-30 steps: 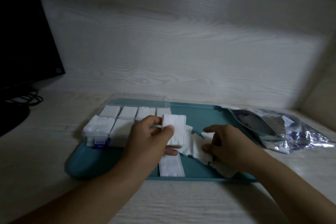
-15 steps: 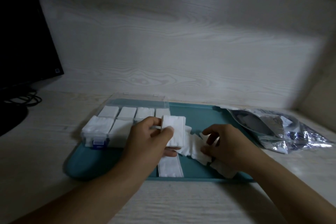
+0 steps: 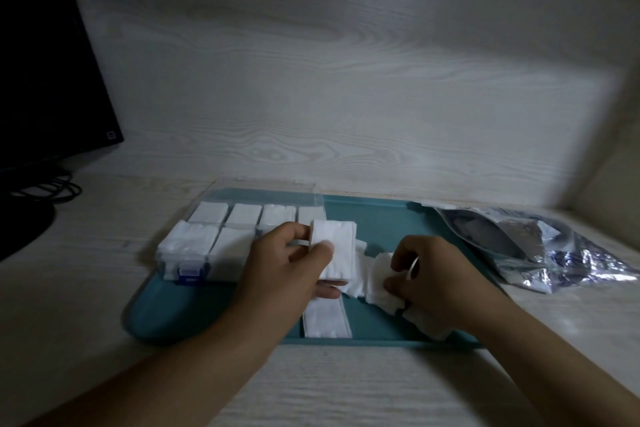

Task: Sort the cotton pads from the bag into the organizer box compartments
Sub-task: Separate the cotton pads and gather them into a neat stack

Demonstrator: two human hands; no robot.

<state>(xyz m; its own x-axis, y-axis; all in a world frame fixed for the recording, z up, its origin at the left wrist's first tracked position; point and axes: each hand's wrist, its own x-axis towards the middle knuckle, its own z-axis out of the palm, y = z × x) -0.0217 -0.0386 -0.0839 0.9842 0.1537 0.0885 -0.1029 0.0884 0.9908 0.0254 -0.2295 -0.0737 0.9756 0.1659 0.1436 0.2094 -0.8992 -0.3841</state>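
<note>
while the left hand grips a white rectangular cotton pad stack, the clear plastic organizer box lies at its nine o'clock. the right hand pinches loose white pads.

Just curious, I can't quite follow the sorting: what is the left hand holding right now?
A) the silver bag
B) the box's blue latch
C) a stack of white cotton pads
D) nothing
C: the left hand grips a stack of white cotton pads between thumb and fingers, above the teal tray.
</note>
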